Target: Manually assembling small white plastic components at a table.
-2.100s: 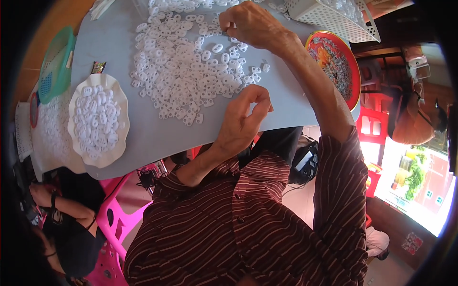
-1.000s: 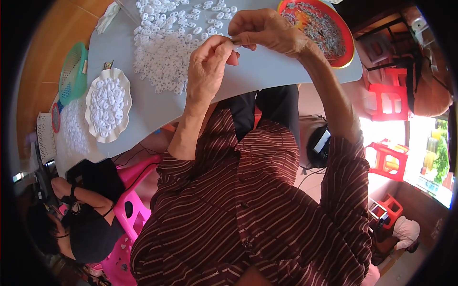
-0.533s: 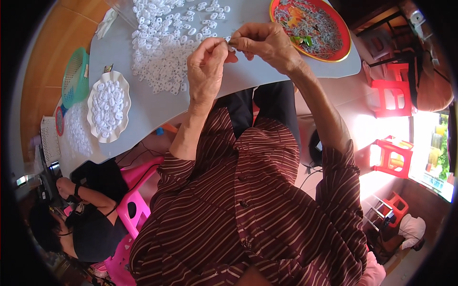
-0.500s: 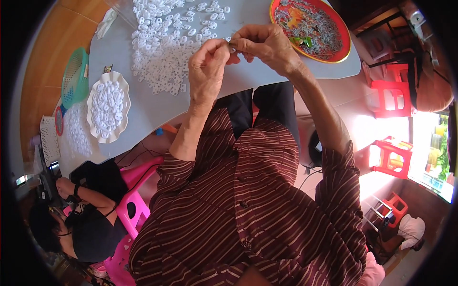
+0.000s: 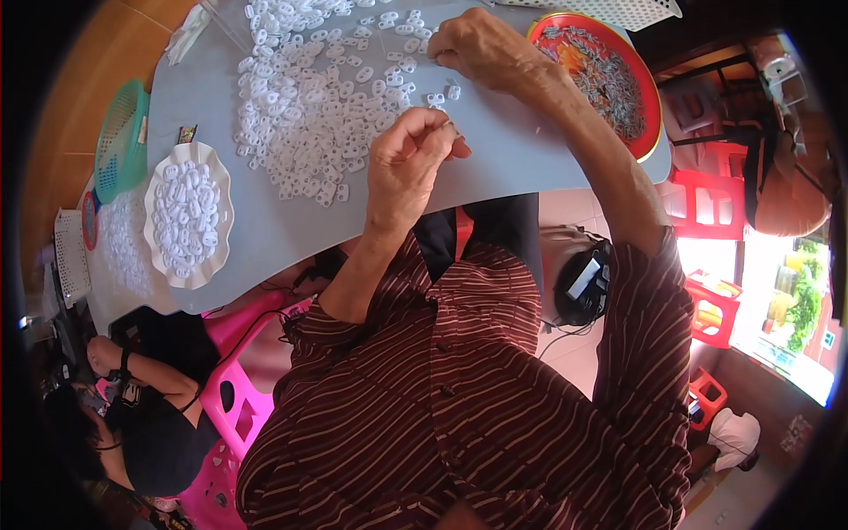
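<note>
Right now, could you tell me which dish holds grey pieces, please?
The round red dish at right; the scalloped dish at left holds white pieces.

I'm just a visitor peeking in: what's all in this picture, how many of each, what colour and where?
main table: one, grey-blue, top half
loose pieces: too many to count, white, heaped mid-table
scalloped dish: one, cream, table's left, filled with white pieces
tray: one, red with gold rim, table's right, holding grey bits
mesh basket: one, green, far left
perforated baskets: two, white, top right and far left
chair: at least one, pink, lower left
stools: at least three, red, right
co-worker: one, black top, lower left
shirt: one, dark red striped, on the person
left hand: one, bare, at the heap's near right side
right hand: one, bare, farther off, near loose pieces
</note>
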`<state>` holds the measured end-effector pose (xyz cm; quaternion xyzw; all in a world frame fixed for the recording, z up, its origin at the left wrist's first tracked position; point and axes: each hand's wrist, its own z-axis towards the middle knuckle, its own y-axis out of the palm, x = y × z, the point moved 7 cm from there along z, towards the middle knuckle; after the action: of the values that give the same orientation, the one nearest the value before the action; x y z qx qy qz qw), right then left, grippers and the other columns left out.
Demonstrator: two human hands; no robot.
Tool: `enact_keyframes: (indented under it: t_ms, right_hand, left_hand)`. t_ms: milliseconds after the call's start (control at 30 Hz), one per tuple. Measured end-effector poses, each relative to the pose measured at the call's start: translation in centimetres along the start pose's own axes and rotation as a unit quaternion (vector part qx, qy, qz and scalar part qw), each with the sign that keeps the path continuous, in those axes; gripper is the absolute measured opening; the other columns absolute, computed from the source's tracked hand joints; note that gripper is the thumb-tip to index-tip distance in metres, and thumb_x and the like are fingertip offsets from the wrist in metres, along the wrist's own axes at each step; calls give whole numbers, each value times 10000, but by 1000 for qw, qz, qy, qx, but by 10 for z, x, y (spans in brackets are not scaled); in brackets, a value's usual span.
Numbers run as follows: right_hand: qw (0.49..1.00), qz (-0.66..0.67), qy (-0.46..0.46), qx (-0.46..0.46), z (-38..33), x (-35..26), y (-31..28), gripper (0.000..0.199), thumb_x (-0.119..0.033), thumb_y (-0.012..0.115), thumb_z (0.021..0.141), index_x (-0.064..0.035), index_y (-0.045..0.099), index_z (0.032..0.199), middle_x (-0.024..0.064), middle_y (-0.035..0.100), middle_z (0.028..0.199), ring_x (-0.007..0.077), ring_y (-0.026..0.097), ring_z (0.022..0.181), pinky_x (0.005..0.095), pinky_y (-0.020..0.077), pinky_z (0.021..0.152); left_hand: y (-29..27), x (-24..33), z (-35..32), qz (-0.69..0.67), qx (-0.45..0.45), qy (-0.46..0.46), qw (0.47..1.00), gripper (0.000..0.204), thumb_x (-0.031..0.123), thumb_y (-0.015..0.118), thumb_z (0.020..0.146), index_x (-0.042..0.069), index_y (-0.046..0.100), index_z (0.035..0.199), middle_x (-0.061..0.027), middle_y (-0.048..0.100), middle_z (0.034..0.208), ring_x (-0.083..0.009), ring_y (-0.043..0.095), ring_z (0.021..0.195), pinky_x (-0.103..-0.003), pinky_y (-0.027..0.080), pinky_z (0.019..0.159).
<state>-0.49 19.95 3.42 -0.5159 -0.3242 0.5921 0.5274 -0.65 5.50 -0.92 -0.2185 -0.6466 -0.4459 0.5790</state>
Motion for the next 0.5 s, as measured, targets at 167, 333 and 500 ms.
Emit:
enact_keyframes:
  t_ms: [167, 333, 500]
  right_hand:
    - [997, -56, -51, -27, 7, -4, 16, 85, -47, 591, 760, -1, 654, 794, 189, 625, 753, 351, 626, 743, 404, 512, 671]
    - [991, -118, -43, -51, 12, -23, 10, 108, -7, 564, 743, 20, 642, 814, 200, 642, 820, 351, 646, 742, 401, 532, 690]
    - [996, 30, 82, -5, -1, -5, -7, 162, -119, 619, 764, -22, 658, 887, 172, 666, 834, 303, 661, 738, 351, 522, 653]
  left_hand:
    - [1, 1, -2, -5, 6, -19, 1000, 86, 51, 554, 880, -31, 576, 892, -54, 607, 768, -112, 601, 706, -225, 471, 684]
    - [2, 1, 1, -14, 10, -24, 1000, 87, 57, 557, 880, -26, 578, 892, -61, 616, 761, -112, 599, 706, -230, 471, 684]
    - [1, -1, 6, -24, 16, -16, 999, 87, 66, 567, 863, -17, 580, 884, -58, 623, 741, -109, 585, 692, -226, 453, 680]
